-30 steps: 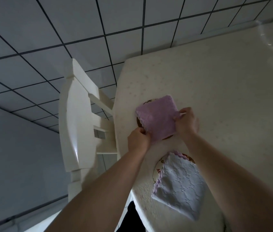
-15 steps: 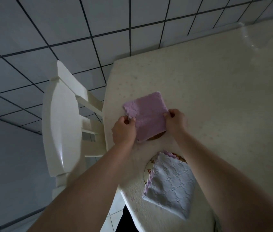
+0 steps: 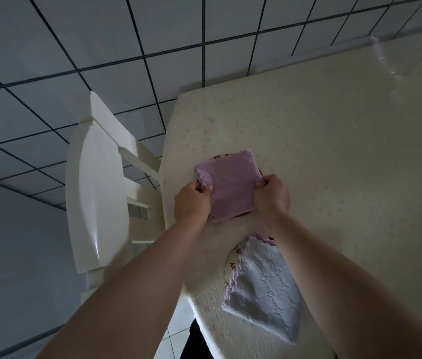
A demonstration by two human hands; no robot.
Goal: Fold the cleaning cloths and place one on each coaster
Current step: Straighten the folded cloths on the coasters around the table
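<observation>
Folded pink cloth (image 3: 229, 186) lies over far coaster (image 3: 217, 157) on table (image 3: 334, 151). My left hand (image 3: 191, 202) pinches its left edge, right hand (image 3: 273, 195) pinches right edge. White cloth (image 3: 264, 288) covers near coaster (image 3: 231, 260). White chair (image 3: 96, 190) beside table.

You're looking at a dim, bluish scene. Light enters from about 1 o'clock, with glare on the glossy table (image 3: 360, 156) corner there (mild streak on the chair back (image 3: 96, 203) too). Wide-angle lens bends the tile lines at the edges; forearms near 6 o'clock are soft.
</observation>
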